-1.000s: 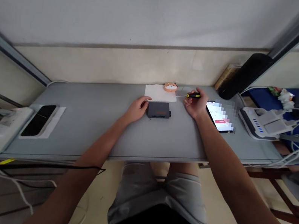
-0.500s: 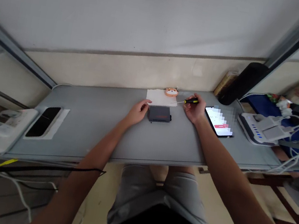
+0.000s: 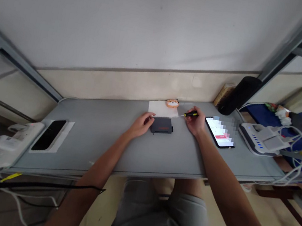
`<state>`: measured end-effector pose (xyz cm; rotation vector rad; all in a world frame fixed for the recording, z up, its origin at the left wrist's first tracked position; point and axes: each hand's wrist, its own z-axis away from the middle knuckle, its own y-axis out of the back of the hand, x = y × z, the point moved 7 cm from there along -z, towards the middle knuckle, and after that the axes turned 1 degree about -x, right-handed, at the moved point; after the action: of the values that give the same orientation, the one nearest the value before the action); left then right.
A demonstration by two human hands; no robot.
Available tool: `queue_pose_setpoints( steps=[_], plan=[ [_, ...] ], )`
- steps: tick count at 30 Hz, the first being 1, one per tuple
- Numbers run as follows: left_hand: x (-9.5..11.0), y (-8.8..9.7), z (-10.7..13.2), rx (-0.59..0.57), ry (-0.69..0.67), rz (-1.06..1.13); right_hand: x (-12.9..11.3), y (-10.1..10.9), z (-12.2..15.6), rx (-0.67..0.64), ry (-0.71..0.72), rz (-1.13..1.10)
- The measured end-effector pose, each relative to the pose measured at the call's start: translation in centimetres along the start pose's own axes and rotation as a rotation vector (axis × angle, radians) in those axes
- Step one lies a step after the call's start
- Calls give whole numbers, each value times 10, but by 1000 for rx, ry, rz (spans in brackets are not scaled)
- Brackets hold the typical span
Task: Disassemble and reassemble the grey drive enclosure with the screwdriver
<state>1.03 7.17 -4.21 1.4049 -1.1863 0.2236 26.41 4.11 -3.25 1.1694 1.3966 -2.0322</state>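
Right hand [image 3: 195, 122] holds a screwdriver [image 3: 191, 114], left hand [image 3: 142, 125] beside a dark box [image 3: 162, 125].

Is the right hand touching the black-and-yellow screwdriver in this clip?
Touching: the head view shows the right hand with its fingers closed around the handle of the black-and-yellow screwdriver.

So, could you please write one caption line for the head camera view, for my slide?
Right hand holds a screwdriver near a phone; left hand rests beside a dark grey device.
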Motion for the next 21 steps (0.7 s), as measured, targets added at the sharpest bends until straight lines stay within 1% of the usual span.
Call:
queue_pose_setpoints(
  steps=[3, 5, 8, 9, 11, 14, 15, 17, 18, 19, 21],
  plan=[
    [8, 1, 5, -61, -30, -2, 1, -1, -6, 1, 40, 71],
    [15, -1, 8, -124, -79, -25, -2, -1, -5, 20, 92, 117],
    [18, -2, 9, -155, -85, -47, -13, -2, 8, 43, 210, 193],
    [18, -2, 8, -157, -78, -50, -18, -5, 15, 20, 267, 236],
    [15, -2, 8, -159, -67, -62, -34, -25, 38, -147, 536, 487],
    [14, -2, 7, -156, -63, -92, -37, -50, 70, -361, 800, 795],
    [14, -2, 7, -158, -64, -102, -37, -56, 80, -402, 901, 845],
    [16, -2, 7, -158, -81, -126, -38, -62, 93, -442, 1040, 881],
    [18, -2, 7, -157, -96, -140, -38, -64, 96, -451, 1079, 879],
    [20, -2, 7, -149, -114, -156, -38, -65, 97, -452, 1086, 873],
    [23, -2, 7, -128, -154, -188, -37, -64, 93, -433, 1022, 870]
  ],
)
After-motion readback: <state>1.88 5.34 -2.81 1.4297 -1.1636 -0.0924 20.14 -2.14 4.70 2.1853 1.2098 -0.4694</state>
